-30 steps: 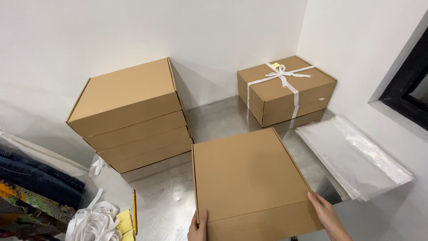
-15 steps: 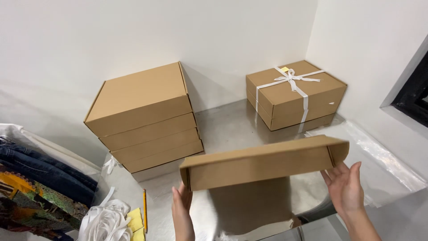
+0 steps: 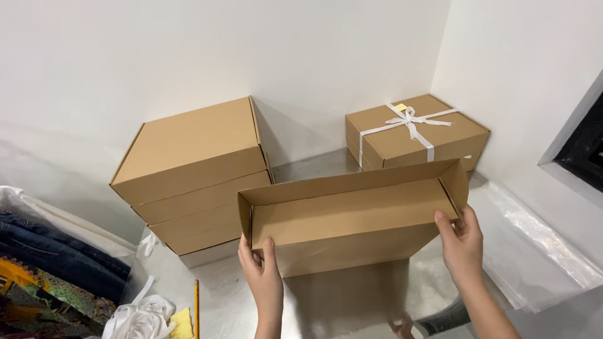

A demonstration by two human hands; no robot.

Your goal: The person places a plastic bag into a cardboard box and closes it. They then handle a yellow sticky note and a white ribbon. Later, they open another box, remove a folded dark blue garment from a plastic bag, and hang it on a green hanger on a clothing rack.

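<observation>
A brown cardboard box lid is lifted and tilted up so its hollow inside faces me. My left hand grips its lower left corner, thumb inside the rim. My right hand grips its right end, fingers around the side wall. Below the lid lies the shadowed metal tabletop; the lid hides whatever stands right behind it.
A stack of three brown boxes stands at the back left. A brown box tied with white ribbon sits in the far right corner. Clear plastic bags lie on the right. Folded clothes, white ribbon and a pencil lie at the left.
Both hands have raised the lid from flat on the table and tipped it up, so its open inside now faces me. The view has shifted closer.
</observation>
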